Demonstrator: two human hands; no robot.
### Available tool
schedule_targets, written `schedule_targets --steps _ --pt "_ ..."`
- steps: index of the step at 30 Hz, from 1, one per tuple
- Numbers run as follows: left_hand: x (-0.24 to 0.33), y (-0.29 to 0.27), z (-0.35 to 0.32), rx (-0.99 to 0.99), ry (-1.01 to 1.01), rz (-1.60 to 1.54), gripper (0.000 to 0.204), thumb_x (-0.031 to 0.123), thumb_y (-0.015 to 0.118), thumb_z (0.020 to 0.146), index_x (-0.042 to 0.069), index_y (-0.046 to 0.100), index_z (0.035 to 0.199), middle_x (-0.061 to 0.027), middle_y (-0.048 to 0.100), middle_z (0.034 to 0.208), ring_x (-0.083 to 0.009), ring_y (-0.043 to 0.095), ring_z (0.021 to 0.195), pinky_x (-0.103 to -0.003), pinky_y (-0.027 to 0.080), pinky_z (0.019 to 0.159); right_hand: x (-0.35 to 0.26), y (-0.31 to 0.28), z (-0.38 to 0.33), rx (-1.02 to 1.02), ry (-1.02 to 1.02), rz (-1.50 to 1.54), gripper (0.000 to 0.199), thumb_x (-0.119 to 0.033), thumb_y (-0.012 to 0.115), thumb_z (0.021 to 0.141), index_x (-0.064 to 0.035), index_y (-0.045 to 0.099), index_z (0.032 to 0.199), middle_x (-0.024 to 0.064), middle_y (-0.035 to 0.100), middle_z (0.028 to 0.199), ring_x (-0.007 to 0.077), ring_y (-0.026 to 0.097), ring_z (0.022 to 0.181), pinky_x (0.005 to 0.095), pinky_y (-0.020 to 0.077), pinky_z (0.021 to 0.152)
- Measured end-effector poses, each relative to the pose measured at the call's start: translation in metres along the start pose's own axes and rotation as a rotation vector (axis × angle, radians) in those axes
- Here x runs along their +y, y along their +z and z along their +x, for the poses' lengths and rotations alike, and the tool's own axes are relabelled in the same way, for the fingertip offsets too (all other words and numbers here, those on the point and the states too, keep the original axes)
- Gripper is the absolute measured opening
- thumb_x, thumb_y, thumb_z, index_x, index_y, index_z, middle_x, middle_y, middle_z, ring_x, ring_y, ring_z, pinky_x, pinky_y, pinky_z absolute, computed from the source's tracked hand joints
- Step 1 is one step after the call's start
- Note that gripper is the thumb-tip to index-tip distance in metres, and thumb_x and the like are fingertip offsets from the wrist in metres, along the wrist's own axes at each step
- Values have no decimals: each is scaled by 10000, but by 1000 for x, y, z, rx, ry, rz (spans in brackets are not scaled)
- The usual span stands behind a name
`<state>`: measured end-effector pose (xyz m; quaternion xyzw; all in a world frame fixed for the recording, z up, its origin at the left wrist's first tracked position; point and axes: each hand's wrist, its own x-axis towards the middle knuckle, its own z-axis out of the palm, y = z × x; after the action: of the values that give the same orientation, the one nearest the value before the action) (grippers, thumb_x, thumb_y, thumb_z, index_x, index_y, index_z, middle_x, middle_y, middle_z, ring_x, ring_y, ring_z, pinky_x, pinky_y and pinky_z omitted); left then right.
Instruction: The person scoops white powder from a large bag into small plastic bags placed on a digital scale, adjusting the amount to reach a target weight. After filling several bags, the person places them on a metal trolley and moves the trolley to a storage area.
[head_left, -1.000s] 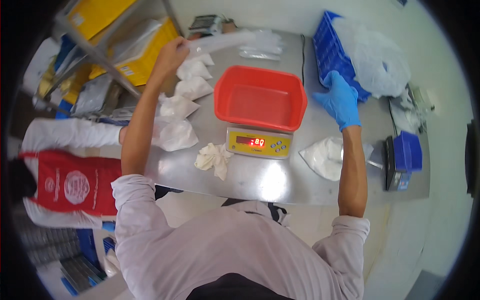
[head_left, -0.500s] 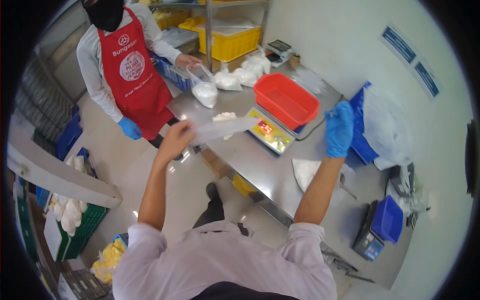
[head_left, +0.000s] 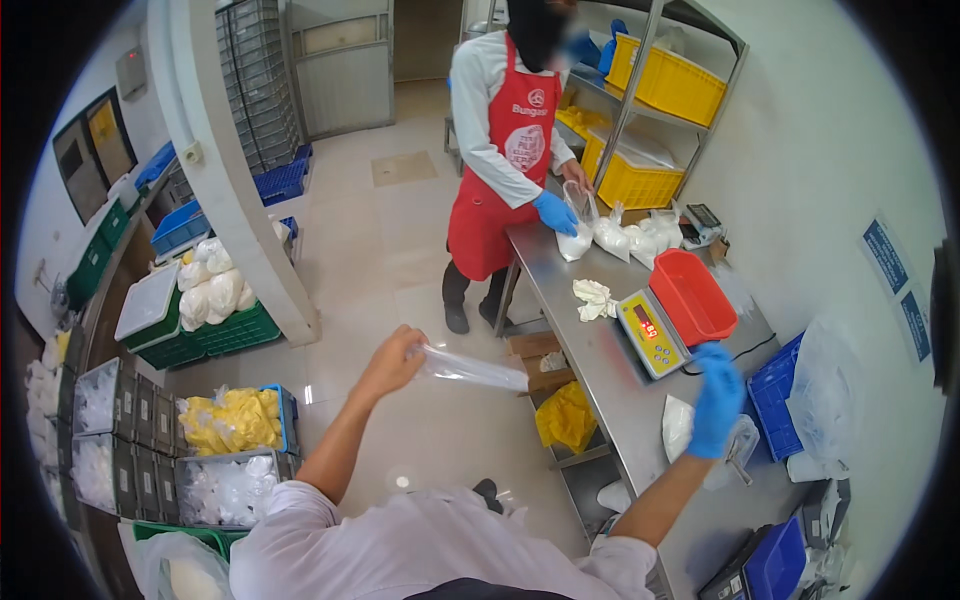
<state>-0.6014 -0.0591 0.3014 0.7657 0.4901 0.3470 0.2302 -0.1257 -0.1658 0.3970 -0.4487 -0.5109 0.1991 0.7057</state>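
Pinching 1 end of the clear plastic bag (head_left: 472,369) in the bare left hand (head_left: 393,361); best gripped firmly, held level and off the floor (head_left: 350,260) to avoid dirt. Stretching rightward from the fingertips, short of the metal table (head_left: 640,425). Well apart from the gloved right hand (head_left: 718,405), near the yellow scale (head_left: 655,345); too blurred to tell if spread or pressed together.

Red marks the tub (head_left: 692,295) and white-printed apron (head_left: 500,190); yellow, the scale front (head_left: 652,345); blue, the right glove (head_left: 718,402); the held bag (head_left: 475,369) is clear.
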Motion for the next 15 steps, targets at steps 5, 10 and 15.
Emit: schedule_targets --steps 5,10,15 --pt "40 -5 -87 52 39 -4 198 154 639 834 35 633 993 -171 494 997 -345 544 923 -412 460 801 -24 183 -153 -653 148 -32 169 -42 627 856 -12 687 1010 112 678 1005 202 642 954 316 500 839" --pt "59 -26 -172 56 6 -18 168 143 649 868 44 653 1004 -162 458 987 -318 533 875 -396 460 772 9 261 -276 -655 93 -338 244 -70 535 879 -52 668 1082 157 660 1050 333 625 969 413 497 828" --pt "63 -46 -237 58 136 -80 262 -36 618 768 59 662 1008 -131 432 962 -271 518 819 -365 472 718 -36 274 -313 -847 147 -556 272 -68 530 855 -21 636 1101 176 639 1108 360 589 1040 442 466 891"
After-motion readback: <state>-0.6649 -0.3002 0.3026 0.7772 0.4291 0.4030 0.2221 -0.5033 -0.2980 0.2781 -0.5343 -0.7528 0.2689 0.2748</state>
